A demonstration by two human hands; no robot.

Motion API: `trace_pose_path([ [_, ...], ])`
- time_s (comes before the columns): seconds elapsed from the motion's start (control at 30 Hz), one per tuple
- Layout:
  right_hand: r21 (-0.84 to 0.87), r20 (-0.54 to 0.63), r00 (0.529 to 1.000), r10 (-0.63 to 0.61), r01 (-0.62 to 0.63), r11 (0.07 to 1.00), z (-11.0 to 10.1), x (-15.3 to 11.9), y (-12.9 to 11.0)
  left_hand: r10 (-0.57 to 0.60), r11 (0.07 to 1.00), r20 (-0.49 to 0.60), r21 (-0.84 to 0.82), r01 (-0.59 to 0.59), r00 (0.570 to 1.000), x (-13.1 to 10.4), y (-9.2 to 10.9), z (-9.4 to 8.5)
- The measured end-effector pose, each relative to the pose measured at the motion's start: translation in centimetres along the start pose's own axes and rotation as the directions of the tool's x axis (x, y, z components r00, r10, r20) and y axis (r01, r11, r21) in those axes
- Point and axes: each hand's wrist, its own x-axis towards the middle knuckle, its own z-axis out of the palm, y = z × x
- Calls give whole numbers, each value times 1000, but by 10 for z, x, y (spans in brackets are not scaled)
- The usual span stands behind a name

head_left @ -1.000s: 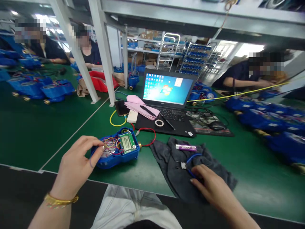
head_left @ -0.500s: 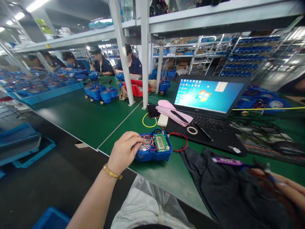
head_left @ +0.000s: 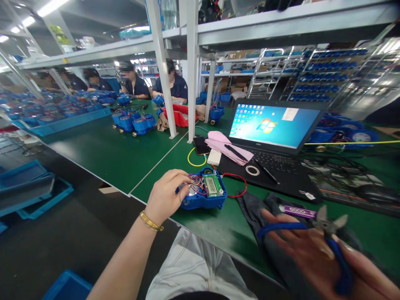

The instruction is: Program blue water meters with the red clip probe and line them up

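Note:
A blue meter housing (head_left: 203, 203) lies on the green bench, its inside facing up, with a green circuit board and a small display (head_left: 211, 186). Thin coloured wires (head_left: 196, 180) loop out of its left part. My left hand (head_left: 167, 189) is closed in a pinch on the wires at the housing's left edge. Blue-handled diagonal cutters (head_left: 326, 225), jaws spread, are in my right hand (head_left: 312, 254), which is blurred by motion. Under that hand lie a dark cloth (head_left: 265, 233) and a purple-labelled stick-shaped item (head_left: 298, 211).
Behind the housing stands an open laptop (head_left: 275, 125) with pink papers (head_left: 229, 150) on it. A red wire (head_left: 245, 183) runs from the housing. White shelf posts (head_left: 193, 75) rise near a red bin (head_left: 179, 116). Co-workers (head_left: 171, 85) sit beyond the bench, near several blue housings (head_left: 143, 125).
My right hand has come leftward from the right edge over the dark cloth, bringing the cutters into clear view. My left hand stays at the housing with little movement.

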Motion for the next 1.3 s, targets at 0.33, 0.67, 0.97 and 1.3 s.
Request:
trace_pose_path([
  [0.33,135,315,944,-102,62,989,65,24,-16,-79,996,162,-15,83,984,18,7,-15],
  [0.67,-372,327,925,-192,313,874,90,33,-36,-72,997,275,9,72,959,33,3,-17],
  [0.97,-319,339,927,-163,276,907,88,28,-32,11,1000,222,-17,-7,975,24,-3,-9],
  [1.3,-296,333,923,-193,297,908,89,27,-28,29,998,246,44,-41,969,18,4,-13],
])
